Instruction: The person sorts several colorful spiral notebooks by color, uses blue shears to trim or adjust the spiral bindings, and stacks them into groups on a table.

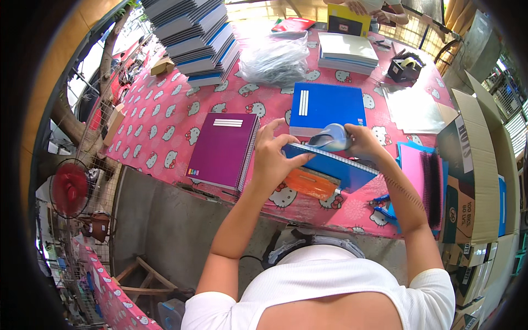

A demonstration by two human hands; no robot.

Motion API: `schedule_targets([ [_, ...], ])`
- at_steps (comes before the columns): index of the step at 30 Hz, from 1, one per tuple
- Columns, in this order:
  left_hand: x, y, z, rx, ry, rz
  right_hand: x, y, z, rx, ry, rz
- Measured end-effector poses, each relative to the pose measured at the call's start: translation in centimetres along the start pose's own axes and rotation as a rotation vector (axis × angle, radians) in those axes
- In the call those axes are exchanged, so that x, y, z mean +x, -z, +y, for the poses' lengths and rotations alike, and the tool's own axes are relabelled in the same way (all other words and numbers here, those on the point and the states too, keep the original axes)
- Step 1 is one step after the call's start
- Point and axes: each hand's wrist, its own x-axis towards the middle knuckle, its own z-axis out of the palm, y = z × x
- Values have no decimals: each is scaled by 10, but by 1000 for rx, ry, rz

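Note:
A blue spiral notebook point(335, 165) stands tilted on its edge near the table's front, spine up. My left hand point(273, 151) pinches the left end of its spine between thumb and fingers. A loose dark coil point(406, 193) trails from the spine's right end, past my right forearm. My right hand point(363, 142) is closed on a rounded, shiny blue-grey object point(331, 137) against the spine; its kind is unclear. Below the notebook lies an orange block point(311, 183). Just behind lies a stack of blue notebooks point(328, 105); a purple spiral notebook point(224, 148) lies left of my left hand.
Tall notebook piles point(201, 44) stand back left, beside clear plastic bags point(275, 59). Blue-handled pliers point(380, 204), pink sheets with dark coils point(421, 179) and an open cardboard box point(473, 170) are at right. Across the table, another person's hands point(360, 6) hold a yellow-and-black item.

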Motion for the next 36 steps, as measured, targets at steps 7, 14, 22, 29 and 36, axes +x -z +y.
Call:
schedule_targets([
  [7, 0, 3, -7, -24, 89, 121, 9, -6, -19, 792, 405, -83],
  [14, -3, 10, -25, -133, 146, 75, 36, -10, -24, 210, 209, -44],
  [22, -9, 12, -45, -711, 381, 66, 44, -14, -38, 826, 234, -234],
  [29, -14, 12, -61, -860, 450, 142, 49, -31, -56, 788, 390, -175],
  [36, -10, 21, -74, -1077, 496, 50, -20, -48, 19, -240, -105, 184],
])
